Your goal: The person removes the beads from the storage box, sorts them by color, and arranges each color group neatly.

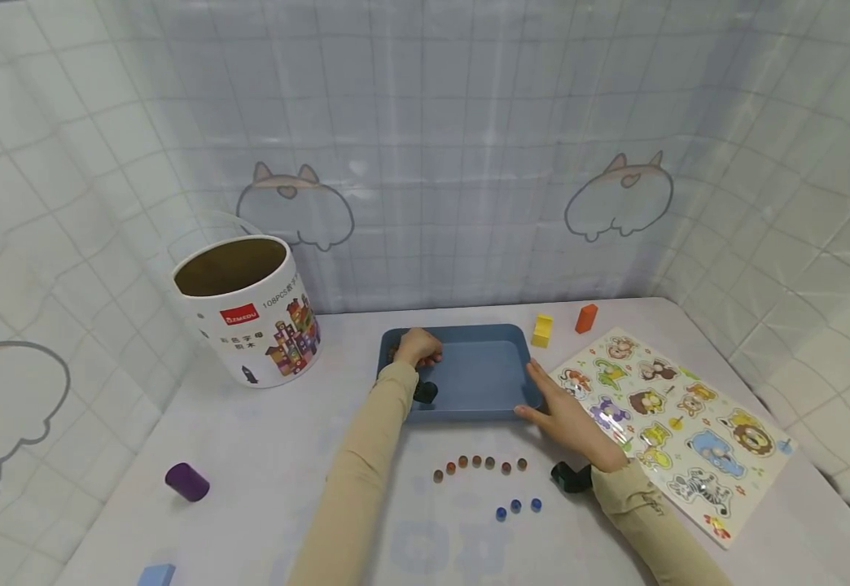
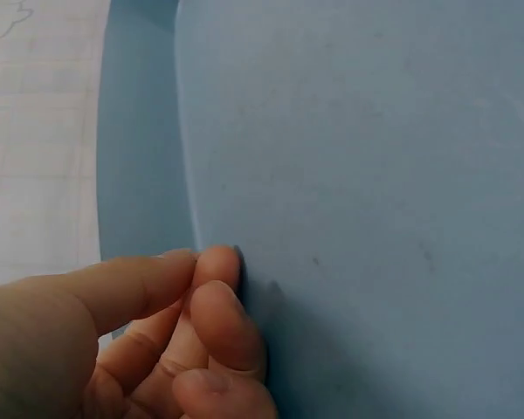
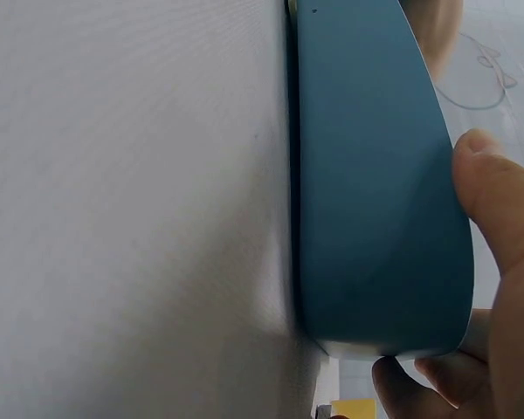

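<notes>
Two hands meet at one blue tray (image 1: 487,378), which lies flat on the worktop (image 1: 271,456) with its long axis running left to right in front of the person. The left hand (image 1: 418,346) sits over the tray's far left corner; in the left wrist view its fingers (image 2: 211,305) are curled together with the thumb against them just inside the corner of the tray's floor, and whether they pinch anything small cannot be told. The right hand (image 1: 560,411) lies at the near right corner, fingers fairly straight along the rim and wall; the right wrist view shows the thumb (image 3: 498,209) laid on the outer wall and fingertips under the rounded corner. So the tray lies between the hands, taken at diagonally opposite corners, with the right hand nearer to the person's body.

Near the front edge, just clear of the tray, a short arc of brown discs (image 1: 478,464) and three blue discs (image 1: 516,507) lie between the forearms. An animal peg puzzle (image 1: 677,423) lies just right of the right hand, a printed cardboard tub (image 1: 249,313) stands well left, and a yellow block (image 1: 542,330) sits beside the tray's far right corner.
</notes>
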A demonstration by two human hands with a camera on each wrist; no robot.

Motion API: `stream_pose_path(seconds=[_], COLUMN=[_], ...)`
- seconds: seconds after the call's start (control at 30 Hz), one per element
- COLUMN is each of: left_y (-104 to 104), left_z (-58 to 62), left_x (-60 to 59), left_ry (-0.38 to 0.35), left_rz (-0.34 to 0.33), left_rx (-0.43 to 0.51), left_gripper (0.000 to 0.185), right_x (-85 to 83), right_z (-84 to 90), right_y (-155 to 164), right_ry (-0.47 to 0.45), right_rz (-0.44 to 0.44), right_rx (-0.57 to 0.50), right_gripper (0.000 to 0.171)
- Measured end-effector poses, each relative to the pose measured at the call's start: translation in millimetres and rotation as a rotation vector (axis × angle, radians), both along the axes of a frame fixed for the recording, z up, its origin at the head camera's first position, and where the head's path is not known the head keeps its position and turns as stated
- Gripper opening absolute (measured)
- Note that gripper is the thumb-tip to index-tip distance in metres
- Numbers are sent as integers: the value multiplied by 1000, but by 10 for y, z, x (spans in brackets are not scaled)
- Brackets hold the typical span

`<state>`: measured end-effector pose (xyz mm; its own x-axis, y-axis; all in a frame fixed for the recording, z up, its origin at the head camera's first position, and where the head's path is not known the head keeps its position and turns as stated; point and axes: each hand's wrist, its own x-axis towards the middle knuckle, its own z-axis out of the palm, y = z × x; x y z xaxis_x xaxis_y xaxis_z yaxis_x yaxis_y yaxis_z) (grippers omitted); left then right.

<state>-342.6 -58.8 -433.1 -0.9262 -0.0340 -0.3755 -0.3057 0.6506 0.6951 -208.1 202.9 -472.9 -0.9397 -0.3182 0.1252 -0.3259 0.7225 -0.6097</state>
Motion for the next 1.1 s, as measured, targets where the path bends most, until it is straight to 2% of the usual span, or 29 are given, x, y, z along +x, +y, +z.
stream_pose_path(seconds=[0.27, 0.43, 0.6, 0.77, 0.87, 1.0, 1.1], left_y=[-90, -209, -353, -492, -550, -611, -641], left_z=[9, 81, 161, 317, 343, 255, 134], left_x=[76, 192, 330, 682, 930, 1287, 1510], left_ry=[-16, 3, 41, 56, 27, -44, -43], left_rz=[-54, -131, -235, -379, -466, -569, -584], left_rx=[69, 209, 332, 413, 469, 482, 413], left_gripper=[19, 27, 39, 42, 39, 37, 29], right_x=[4, 7, 4, 9, 12, 10, 9], right_z=[10, 20, 23, 26, 29, 33, 40], right_y=[-6, -8, -2, 9, 16, 14, 16], right_ry=[-1, -9, -20, -20, -12, -12, -10], right_rz=[1, 0, -4, -5, -8, 2, 3], right_rx=[4, 15, 18, 18, 16, 24, 24], right_gripper=[84, 84, 85, 85, 84, 85, 85])
